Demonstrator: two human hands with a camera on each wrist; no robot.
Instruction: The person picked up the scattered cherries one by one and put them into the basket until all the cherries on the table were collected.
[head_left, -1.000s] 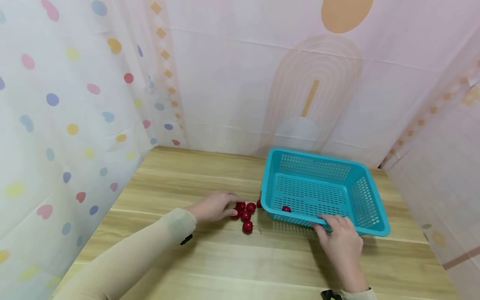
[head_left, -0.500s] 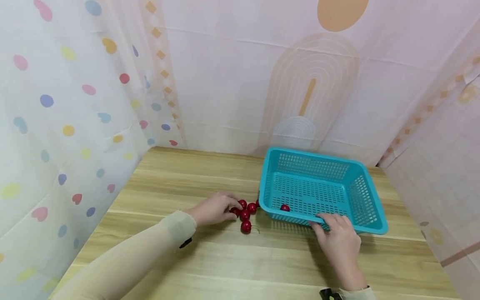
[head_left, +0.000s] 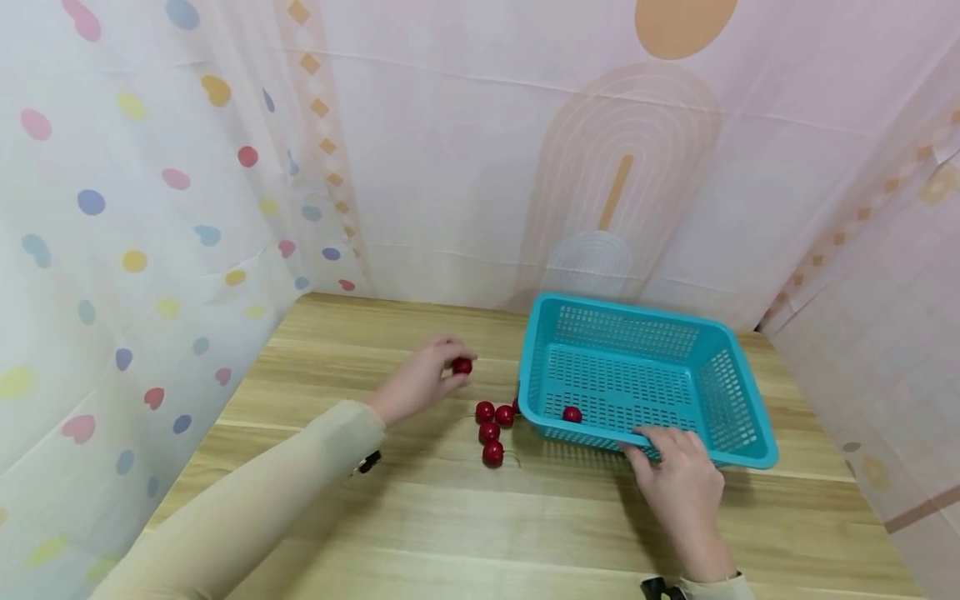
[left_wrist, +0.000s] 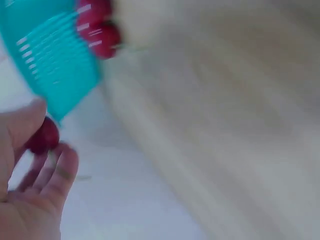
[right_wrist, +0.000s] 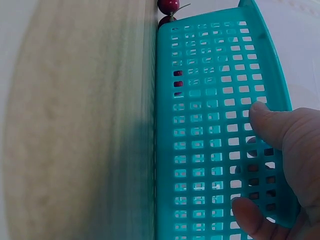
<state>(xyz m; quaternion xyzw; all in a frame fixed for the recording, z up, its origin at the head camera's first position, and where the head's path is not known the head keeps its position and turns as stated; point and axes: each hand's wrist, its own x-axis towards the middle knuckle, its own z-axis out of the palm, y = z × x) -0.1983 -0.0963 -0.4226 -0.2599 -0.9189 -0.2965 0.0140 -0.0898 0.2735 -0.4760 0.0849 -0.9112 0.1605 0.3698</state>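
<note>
My left hand (head_left: 422,377) pinches a dark red cherry (head_left: 462,366) between thumb and fingers, lifted over the table to the left of the basket. The same cherry (left_wrist: 44,136) shows in the left wrist view, with a thin stem below it. Several more cherries (head_left: 489,432) lie in a cluster on the table, one partly hidden by the basket's left edge. My right hand (head_left: 678,492) grips the near rim of the turquoise perforated basket (head_left: 645,312); in the right wrist view its thumb (right_wrist: 270,122) lies on the basket's outer wall. One cherry (head_left: 572,414) sits inside the basket.
The wood-grain table (head_left: 420,533) spreads under everything. A patterned curtain (head_left: 450,167) hangs behind the table's back edge, and a dotted curtain (head_left: 187,275) borders its left side.
My left hand has picked a cherry out of the cluster and raised it up and away towards the back of the table. My right hand stays on the basket rim.
</note>
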